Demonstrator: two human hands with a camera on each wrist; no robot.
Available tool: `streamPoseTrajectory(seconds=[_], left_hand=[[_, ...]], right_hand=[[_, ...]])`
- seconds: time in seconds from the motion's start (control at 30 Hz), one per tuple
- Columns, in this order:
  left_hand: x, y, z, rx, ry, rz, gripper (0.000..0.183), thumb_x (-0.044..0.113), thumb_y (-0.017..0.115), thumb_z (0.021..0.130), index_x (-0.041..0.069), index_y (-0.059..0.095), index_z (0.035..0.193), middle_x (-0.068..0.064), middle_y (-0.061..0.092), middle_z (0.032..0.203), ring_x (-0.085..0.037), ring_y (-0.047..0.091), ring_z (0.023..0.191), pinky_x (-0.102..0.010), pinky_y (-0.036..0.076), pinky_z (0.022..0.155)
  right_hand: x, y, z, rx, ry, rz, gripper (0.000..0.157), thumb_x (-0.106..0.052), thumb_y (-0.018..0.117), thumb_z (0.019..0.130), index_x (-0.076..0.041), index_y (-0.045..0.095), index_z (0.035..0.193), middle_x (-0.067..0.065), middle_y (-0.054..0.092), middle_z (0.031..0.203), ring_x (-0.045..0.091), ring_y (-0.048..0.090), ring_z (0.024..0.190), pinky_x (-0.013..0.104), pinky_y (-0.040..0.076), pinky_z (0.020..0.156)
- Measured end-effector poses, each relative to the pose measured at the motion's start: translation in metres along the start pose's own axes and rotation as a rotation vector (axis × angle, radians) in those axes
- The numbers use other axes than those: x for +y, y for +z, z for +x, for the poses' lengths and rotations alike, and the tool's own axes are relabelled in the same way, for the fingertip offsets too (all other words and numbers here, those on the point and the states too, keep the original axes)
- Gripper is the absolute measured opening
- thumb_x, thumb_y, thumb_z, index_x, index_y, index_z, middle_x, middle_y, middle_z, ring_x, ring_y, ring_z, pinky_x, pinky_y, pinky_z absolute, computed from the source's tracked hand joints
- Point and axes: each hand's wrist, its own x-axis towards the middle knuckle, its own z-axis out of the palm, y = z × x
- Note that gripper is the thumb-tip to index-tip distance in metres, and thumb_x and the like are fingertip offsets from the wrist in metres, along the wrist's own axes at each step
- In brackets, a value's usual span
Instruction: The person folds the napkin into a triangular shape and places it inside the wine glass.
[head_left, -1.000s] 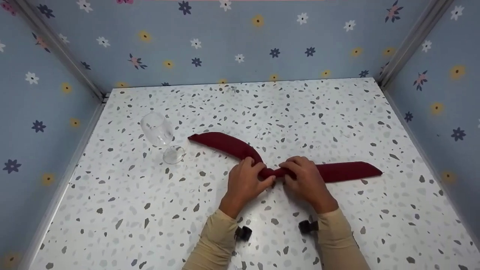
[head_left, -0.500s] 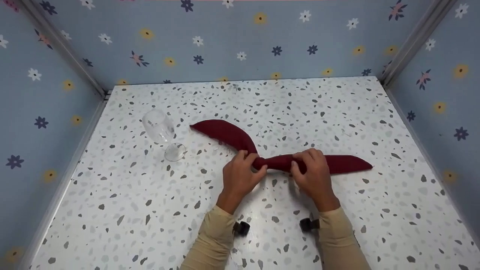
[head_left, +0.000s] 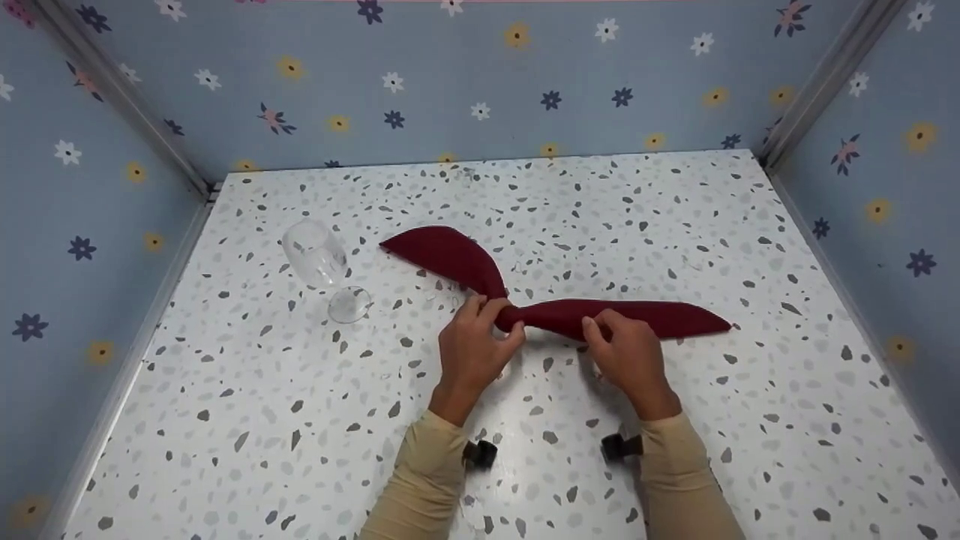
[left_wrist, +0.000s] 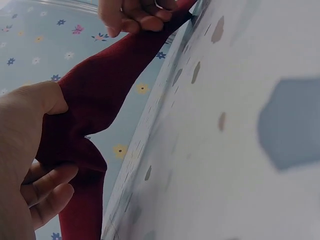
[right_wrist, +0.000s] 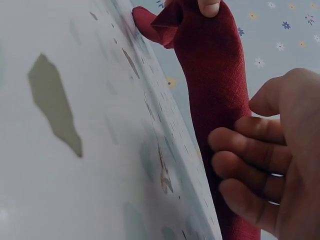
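A dark red folded cloth [head_left: 630,313], like a napkin, lies as a long strip across the table, narrowed and bent near its middle. My left hand [head_left: 472,349] pinches it at the bend, thumb on the near side. From there one end curves away to the far left and the other runs right. My right hand [head_left: 628,360] is at the near edge of the right part, fingers loosely bent. In the right wrist view, those fingers [right_wrist: 250,160] lie against the cloth, with the thumb at its edge. A clear stemmed glass [head_left: 315,253] stands left of the cloth.
The white speckled table [head_left: 262,420] is bounded by flowered blue panels [head_left: 480,75] at the back and both sides. A small black camera [head_left: 480,454] sits at the left wrist, another black camera [head_left: 616,448] at the right.
The cloth's middle and the left hand have shifted slightly left. The right hand has moved away from the bend along the cloth to its near edge, loosening. The left end bends more sharply.
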Motion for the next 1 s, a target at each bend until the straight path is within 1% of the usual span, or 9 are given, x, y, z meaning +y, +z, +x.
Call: streamPoseTrajectory(seconds=[0.17,0.3,0.4,0.5,0.63,0.77,0.9,1.0], left_hand=[[0.003,0.001,-0.001,0.015,0.013,-0.047,0.024,0.027,0.078,0.078,0.013,0.074,0.096,-0.005,0.062,0.094,-0.019,0.061,0.075,-0.033,0.051,0.057],[0.007,0.002,-0.001,0.038,0.026,-0.100,0.021,0.022,0.076,0.077,0.012,0.073,0.095,-0.006,0.065,0.099,-0.019,0.064,0.083,-0.034,0.054,0.063],[0.009,0.002,-0.001,0.057,0.040,-0.131,0.021,0.019,0.075,0.075,0.012,0.072,0.095,-0.007,0.068,0.104,-0.020,0.067,0.091,-0.034,0.056,0.067],[0.011,0.002,-0.001,0.063,0.069,-0.161,0.021,0.017,0.074,0.074,0.012,0.072,0.094,-0.006,0.067,0.102,-0.019,0.065,0.088,-0.033,0.055,0.064],[0.012,0.003,-0.001,0.057,0.103,-0.180,0.020,0.015,0.073,0.073,0.012,0.070,0.093,-0.003,0.065,0.096,-0.015,0.060,0.078,-0.029,0.051,0.059],[0.012,0.005,-0.001,0.047,0.116,-0.201,0.020,0.013,0.072,0.071,0.011,0.068,0.090,-0.002,0.063,0.093,-0.013,0.056,0.075,-0.027,0.048,0.056],[0.013,0.005,-0.001,0.022,0.095,-0.259,0.020,0.010,0.069,0.070,0.010,0.066,0.089,-0.001,0.061,0.090,-0.011,0.052,0.071,-0.026,0.043,0.054],[0.013,0.003,-0.001,-0.004,0.077,-0.286,0.020,0.009,0.066,0.069,0.010,0.065,0.089,0.000,0.061,0.090,-0.012,0.052,0.071,-0.026,0.043,0.055]], right_hand=[[-0.002,-0.001,0.000,-0.075,0.140,0.032,0.035,-0.036,0.059,0.101,-0.016,0.064,0.072,-0.002,0.056,0.060,0.017,0.052,0.057,0.036,0.042,0.055],[-0.004,-0.002,0.001,-0.087,0.199,0.080,0.042,-0.046,0.053,0.102,-0.014,0.068,0.079,-0.001,0.062,0.068,0.018,0.056,0.062,0.036,0.044,0.059],[-0.005,-0.002,0.002,-0.091,0.226,0.174,0.046,-0.049,0.051,0.102,-0.010,0.071,0.089,0.003,0.067,0.076,0.020,0.060,0.066,0.038,0.047,0.062],[-0.007,-0.001,0.003,-0.107,0.261,0.313,0.049,-0.049,0.051,0.103,-0.004,0.069,0.098,0.010,0.071,0.089,0.023,0.067,0.076,0.039,0.053,0.066],[-0.007,0.001,0.005,-0.143,0.315,0.464,0.047,-0.049,0.051,0.103,-0.002,0.060,0.105,0.014,0.070,0.103,0.025,0.071,0.091,0.041,0.058,0.074],[-0.008,0.002,0.006,-0.170,0.339,0.573,0.041,-0.044,0.051,0.104,-0.003,0.053,0.110,0.018,0.069,0.106,0.028,0.072,0.094,0.045,0.058,0.078],[-0.010,0.001,0.005,-0.182,0.348,0.710,0.035,-0.035,0.053,0.105,-0.001,0.049,0.110,0.020,0.068,0.109,0.033,0.072,0.096,0.048,0.058,0.079],[-0.013,0.000,0.005,-0.176,0.348,0.798,0.033,-0.033,0.056,0.104,-0.001,0.048,0.111,0.019,0.067,0.109,0.035,0.071,0.098,0.049,0.058,0.077]])
